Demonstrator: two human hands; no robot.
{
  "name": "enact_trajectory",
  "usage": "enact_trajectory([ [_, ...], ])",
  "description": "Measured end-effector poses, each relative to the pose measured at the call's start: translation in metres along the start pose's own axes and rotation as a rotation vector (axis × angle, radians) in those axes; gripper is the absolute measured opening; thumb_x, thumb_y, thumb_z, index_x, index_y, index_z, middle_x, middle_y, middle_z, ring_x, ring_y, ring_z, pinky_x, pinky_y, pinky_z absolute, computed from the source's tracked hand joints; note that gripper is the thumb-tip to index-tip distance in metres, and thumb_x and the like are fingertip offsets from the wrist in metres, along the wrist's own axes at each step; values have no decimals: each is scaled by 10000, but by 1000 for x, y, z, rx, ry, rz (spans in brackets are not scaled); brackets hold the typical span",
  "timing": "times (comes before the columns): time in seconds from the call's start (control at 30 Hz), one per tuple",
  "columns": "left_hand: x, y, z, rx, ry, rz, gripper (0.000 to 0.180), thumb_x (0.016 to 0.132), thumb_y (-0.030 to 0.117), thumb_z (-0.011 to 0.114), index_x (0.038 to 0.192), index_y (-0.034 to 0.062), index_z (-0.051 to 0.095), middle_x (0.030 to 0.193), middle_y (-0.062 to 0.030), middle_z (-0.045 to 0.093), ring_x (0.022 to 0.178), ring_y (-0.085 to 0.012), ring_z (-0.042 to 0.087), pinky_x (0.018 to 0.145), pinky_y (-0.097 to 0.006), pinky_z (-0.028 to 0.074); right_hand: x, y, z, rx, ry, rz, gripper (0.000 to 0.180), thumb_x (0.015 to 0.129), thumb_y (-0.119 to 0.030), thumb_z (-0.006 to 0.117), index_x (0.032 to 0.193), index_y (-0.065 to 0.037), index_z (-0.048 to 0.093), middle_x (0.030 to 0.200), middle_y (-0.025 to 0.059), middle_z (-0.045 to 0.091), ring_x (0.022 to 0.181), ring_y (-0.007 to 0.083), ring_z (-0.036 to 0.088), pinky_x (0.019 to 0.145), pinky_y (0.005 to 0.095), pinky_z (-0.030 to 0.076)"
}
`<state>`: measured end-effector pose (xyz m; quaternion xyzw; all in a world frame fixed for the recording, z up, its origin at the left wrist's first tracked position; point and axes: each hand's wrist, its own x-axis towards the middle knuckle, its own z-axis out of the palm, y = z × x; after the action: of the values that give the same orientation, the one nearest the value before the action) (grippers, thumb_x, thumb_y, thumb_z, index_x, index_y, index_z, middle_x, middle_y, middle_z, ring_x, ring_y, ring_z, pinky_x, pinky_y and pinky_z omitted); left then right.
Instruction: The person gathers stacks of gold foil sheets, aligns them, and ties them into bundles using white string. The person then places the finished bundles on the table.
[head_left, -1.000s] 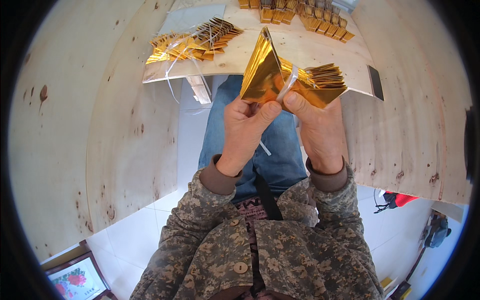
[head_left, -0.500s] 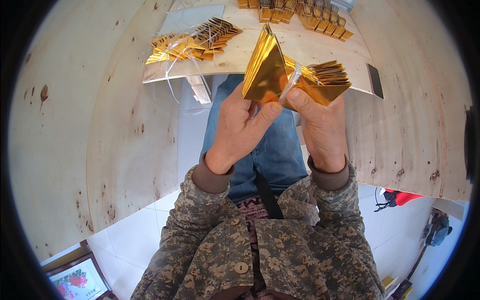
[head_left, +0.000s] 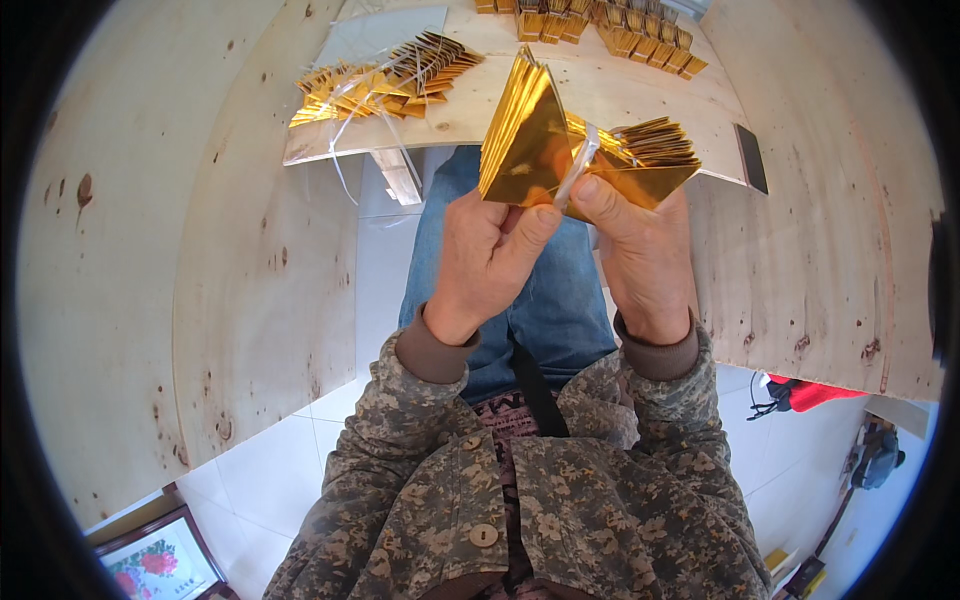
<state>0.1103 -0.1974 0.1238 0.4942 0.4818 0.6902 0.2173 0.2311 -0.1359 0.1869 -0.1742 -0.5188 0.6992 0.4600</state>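
Note:
Between my two hands, above my lap, is a bundle of folded gold foil paper (head_left: pixel 532 140), fanned out on both sides of its middle. A whitish plastic strip (head_left: pixel 577 168) wraps round that narrow middle. My left hand (head_left: pixel 490 250) grips the bundle's lower left, its thumb by the strip's lower end and its other fingers partly behind the foil. On the right side my right hand (head_left: pixel 640 240) is closed on the bundle, thumb pressed against the strip, the other fingers hidden behind. More gold foil pieces (head_left: pixel 350 95) lie heaped with loose clear strips (head_left: pixel 345 130) on the table's left part.
The pale wooden table (head_left: pixel 470 110) spans the top of the view. Rows of finished-looking gold bundles (head_left: pixel 645 40) stand at its back right. Wooden panels (head_left: pixel 270 230) rise at left and right. A dark flat piece (head_left: pixel 750 158) sits at the table's right edge. A red item (head_left: pixel 820 395) lies low at right.
The bundle and my left hand have shifted very slightly; both hands keep their hold. Otherwise the scene looks the same.

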Motion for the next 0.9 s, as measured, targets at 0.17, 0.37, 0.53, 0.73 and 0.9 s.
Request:
enact_trajectory([
  [0.17,-2,4,2,64,36,35,427,915,352,654,714,-21,600,517,-89,461,446,-164,410,440,-310,314,-1,-1,2,34,0,4,405,848,-90,742,1189,44,571,1082,111,664,944,162,642,843,287,537],
  [0.37,-1,5,8,52,101,85,434,913,268,666,617,-21,535,508,-104,473,431,-170,429,424,-314,311,-1,-1,2,-14,-34,-12,361,864,-69,714,1176,52,577,1066,116,672,928,160,642,825,280,536],
  [0.53,-4,10,11,4,132,61,404,917,205,663,619,-32,527,506,-83,469,441,-140,419,429,-308,309,-2,-2,2,13,-31,-7,345,865,-66,710,1165,49,585,1056,106,676,920,150,637,831,277,526],
  [0.73,-4,8,14,26,174,103,382,918,170,659,621,-30,527,513,-78,470,456,-118,405,433,-303,302,-1,-1,2,-4,-28,-17,341,860,-77,718,1155,43,595,1047,96,680,918,145,634,837,277,520],
  [0.9,-5,8,17,26,189,78,365,910,148,667,624,-33,531,525,-79,499,458,-127,422,436,-307,311,-1,0,-1,-22,-26,3,355,844,-88,741,1145,40,602,1040,88,682,917,140,632,825,269,520],
])
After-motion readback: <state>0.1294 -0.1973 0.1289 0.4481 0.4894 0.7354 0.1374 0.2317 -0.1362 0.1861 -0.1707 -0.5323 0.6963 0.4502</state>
